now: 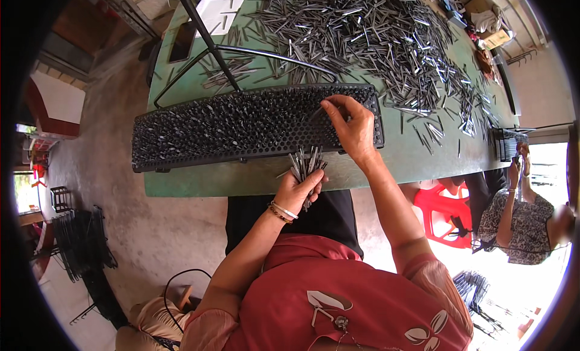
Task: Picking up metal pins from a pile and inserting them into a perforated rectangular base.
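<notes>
A long black rack [254, 150] full of round holes lies along the near edge of the table. Thin dark sticks [205, 127] stand packed in its left and middle holes, while many holes toward the right show bare. My left hand [296, 193] is closed around a bundle of slim, shiny dark sticks [308, 164], just in front of the rack's near edge. Over the right part of the rack, my right hand [353, 124] pinches with thumb and forefinger. A thin dark stick seems to be at its fingertips, partly lost against the rack.
A big heap of loose sticks [374, 37] covers the far side of the green table [181, 186]. A black metal frame [211, 48] rises behind the rack. White paper [211, 16] lies far left. Another person [516, 224] works at right, near a red stool [444, 212].
</notes>
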Available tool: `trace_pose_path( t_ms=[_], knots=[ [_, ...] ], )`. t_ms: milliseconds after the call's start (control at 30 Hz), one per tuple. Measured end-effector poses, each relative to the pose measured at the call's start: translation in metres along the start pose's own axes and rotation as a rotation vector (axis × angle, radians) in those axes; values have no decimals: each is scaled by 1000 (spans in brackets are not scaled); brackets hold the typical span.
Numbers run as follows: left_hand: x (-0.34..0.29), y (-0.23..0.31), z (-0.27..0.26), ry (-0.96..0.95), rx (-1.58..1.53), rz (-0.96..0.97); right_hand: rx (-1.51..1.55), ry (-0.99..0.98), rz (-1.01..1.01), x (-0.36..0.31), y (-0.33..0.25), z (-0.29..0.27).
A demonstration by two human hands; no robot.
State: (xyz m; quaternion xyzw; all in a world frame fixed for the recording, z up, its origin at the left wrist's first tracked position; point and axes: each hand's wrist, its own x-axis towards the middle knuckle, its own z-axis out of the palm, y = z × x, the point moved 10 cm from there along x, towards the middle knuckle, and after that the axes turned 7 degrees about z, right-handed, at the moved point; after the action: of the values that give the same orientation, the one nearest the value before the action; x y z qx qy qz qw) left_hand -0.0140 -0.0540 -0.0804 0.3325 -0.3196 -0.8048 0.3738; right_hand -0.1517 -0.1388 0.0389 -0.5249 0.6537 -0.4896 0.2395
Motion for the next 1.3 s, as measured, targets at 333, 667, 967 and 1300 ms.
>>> trace_pose_path(
  t_ms=[333, 667, 967, 1300],
  knots=[
    [1, -1, 1, -5, -5, -7, -18, 86, -23, -8, 1, -4],
    [0, -1, 2, 0, 17, -4, -32, -33, -174, -8, -15, 6],
    [1, -2, 1, -3, 4, -12, -144, -121, -439, -10, -35, 21],
    [-2, 1, 1, -2, 44, -3, -138, -154, -349, -11, -27, 24]
  ],
)
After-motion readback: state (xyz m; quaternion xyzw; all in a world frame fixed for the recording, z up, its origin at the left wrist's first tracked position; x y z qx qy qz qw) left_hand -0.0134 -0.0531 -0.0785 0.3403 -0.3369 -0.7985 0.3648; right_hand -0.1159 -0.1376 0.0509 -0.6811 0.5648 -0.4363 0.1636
